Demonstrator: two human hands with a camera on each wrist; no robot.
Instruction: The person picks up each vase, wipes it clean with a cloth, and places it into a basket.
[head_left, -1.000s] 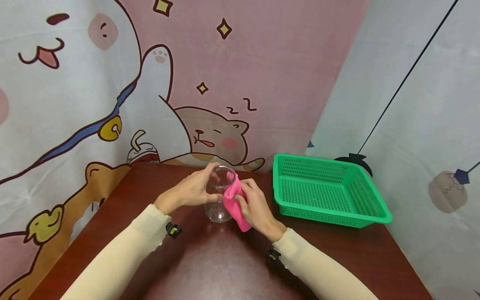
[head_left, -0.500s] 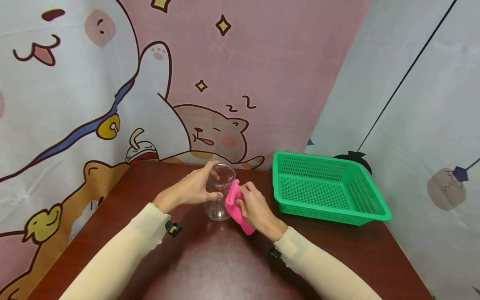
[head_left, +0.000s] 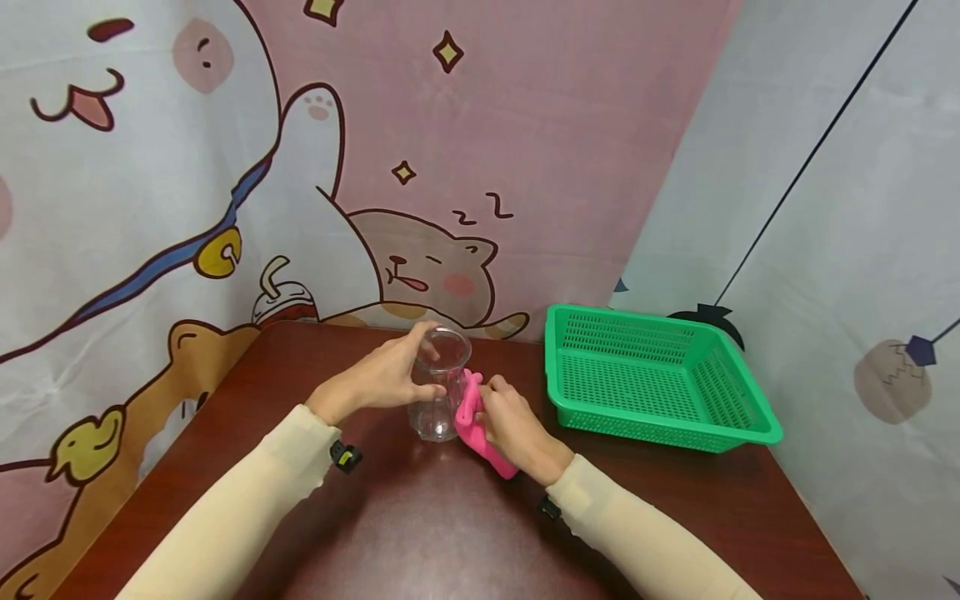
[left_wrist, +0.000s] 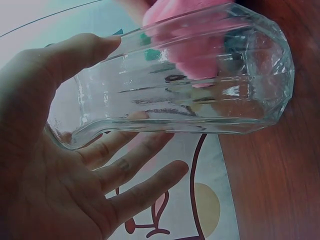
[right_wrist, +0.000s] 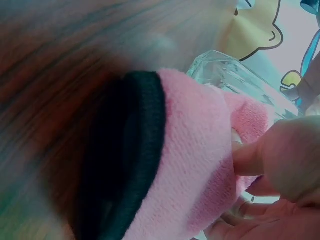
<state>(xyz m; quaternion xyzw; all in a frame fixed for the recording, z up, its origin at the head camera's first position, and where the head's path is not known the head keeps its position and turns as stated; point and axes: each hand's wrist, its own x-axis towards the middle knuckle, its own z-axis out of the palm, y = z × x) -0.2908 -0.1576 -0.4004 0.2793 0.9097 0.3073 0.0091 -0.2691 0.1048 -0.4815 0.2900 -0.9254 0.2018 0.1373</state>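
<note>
A clear glass vase point(head_left: 432, 421) with faceted sides and a flared rim stands on the table in the head view. My left hand point(head_left: 381, 373) holds it around the upper part, thumb on the near side and fingers on the far side. In the left wrist view some fingers spread out past the glass vase point(left_wrist: 267, 70). Against the vase's right side is a folded pink cloth point(head_left: 476, 429), pinched in my right hand point(head_left: 519, 427). The right wrist view shows the fuzzy cloth point(right_wrist: 195, 150) with a dark edge, covering part of the vase.
A green perforated plastic basket point(head_left: 637, 429) sits at the back right of the dark reddish-brown table point(head_left: 442, 533). Behind the table hangs a pink and white curtain point(head_left: 555, 150) with cartoon animals.
My right hand and the pink cloth have slid slightly down and to the right along the vase's side. The left hand and vase stay nearly in place.
</note>
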